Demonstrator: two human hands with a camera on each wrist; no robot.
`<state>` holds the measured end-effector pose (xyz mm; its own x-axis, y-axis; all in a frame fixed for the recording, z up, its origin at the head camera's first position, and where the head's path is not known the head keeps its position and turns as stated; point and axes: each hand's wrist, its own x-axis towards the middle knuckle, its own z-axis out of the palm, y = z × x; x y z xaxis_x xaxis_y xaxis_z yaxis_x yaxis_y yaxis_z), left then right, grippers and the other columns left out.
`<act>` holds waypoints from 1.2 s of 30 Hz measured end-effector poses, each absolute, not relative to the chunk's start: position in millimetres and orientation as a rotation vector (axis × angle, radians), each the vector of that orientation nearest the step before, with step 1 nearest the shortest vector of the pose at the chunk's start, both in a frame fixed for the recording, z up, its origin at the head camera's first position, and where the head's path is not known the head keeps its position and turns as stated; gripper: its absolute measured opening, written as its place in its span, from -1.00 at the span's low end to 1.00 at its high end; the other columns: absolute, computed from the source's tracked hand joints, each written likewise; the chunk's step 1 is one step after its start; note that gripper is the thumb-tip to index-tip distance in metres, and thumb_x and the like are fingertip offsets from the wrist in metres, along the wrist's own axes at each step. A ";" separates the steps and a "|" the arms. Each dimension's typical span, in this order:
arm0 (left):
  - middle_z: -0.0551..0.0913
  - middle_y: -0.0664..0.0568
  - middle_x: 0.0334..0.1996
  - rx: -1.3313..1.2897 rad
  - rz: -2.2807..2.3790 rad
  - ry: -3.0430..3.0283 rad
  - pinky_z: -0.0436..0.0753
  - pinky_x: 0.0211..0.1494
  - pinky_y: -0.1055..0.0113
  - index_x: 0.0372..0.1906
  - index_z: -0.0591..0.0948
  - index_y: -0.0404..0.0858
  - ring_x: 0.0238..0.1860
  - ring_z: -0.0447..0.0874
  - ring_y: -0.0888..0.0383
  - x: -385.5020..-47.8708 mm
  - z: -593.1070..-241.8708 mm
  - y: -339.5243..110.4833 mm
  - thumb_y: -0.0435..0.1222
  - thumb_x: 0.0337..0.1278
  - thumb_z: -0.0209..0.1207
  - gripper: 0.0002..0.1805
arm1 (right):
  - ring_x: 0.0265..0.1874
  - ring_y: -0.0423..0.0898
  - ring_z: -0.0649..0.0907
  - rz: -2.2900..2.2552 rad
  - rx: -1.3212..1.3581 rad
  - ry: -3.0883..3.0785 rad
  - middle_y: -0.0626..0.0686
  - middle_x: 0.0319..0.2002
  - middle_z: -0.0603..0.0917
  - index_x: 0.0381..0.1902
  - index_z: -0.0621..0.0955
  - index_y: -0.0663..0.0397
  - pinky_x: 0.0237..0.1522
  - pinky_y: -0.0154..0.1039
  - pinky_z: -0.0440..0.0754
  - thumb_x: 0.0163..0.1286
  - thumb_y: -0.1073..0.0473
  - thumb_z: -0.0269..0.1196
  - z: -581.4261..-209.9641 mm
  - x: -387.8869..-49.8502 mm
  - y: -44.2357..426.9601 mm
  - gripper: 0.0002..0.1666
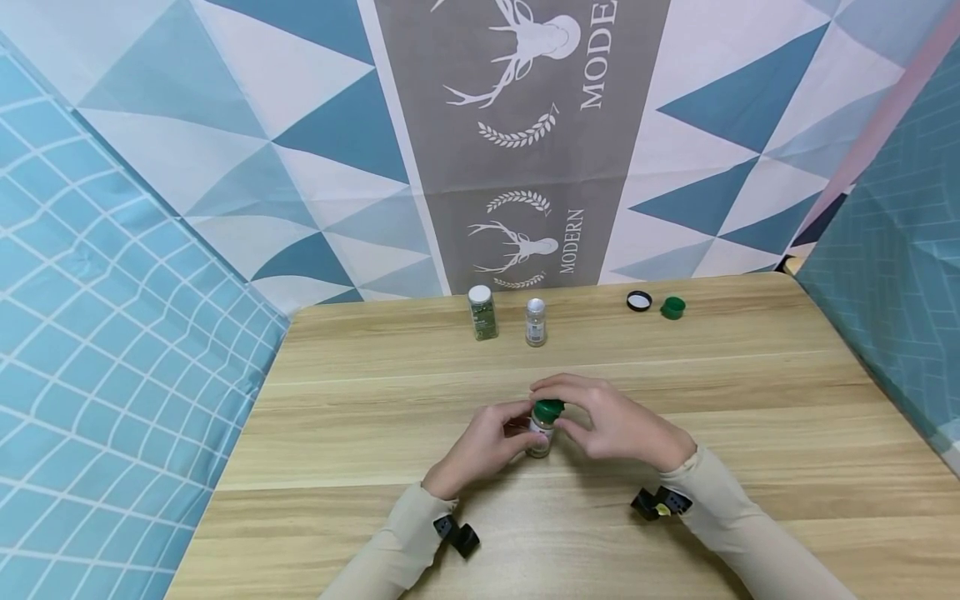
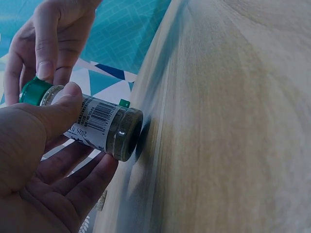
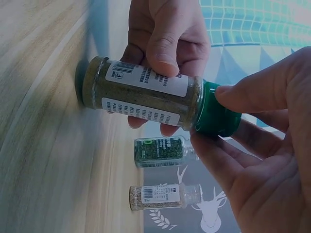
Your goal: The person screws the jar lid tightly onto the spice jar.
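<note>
The left hand held the jar around its labelled side, thumb against fingers, while the right hand pinched the green lid at the jar's mouth. The jar was upright in front of the person, near the middle of the table; whether its base touched the wood I could not tell. Beyond it stood a herb jar and, just beside that, a slim jar. Farther right lay a black cap near a green cap.
</note>
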<state>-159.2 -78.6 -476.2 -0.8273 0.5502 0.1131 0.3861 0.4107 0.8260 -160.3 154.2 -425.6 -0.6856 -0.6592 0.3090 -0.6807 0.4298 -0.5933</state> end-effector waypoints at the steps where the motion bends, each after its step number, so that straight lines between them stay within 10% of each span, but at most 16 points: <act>1: 0.80 0.08 -0.06 0.835 1.385 2.485 0.72 0.04 0.45 0.22 0.67 -0.18 -0.09 0.74 0.31 -159.2 -476.1 -78.5 -0.16 0.25 0.39 -0.54 | 0.30 -0.02 0.61 1.113 1.232 -2.633 0.00 0.27 0.64 0.24 0.65 -0.05 0.34 -0.04 0.60 0.35 0.35 0.38 -425.8 -160.4 154.4 -0.49; 36: 0.78 0.10 -0.02 0.863 1.410 2.455 0.73 0.02 0.45 0.26 0.65 -0.12 -0.09 0.73 0.32 -158.7 -476.8 -77.7 -0.14 0.27 0.38 -0.53 | 0.09 -0.17 0.69 1.090 1.215 -2.639 -0.07 0.11 0.69 0.18 0.67 0.02 0.13 -0.15 0.74 0.42 0.18 0.38 -426.7 -163.9 155.9 -0.62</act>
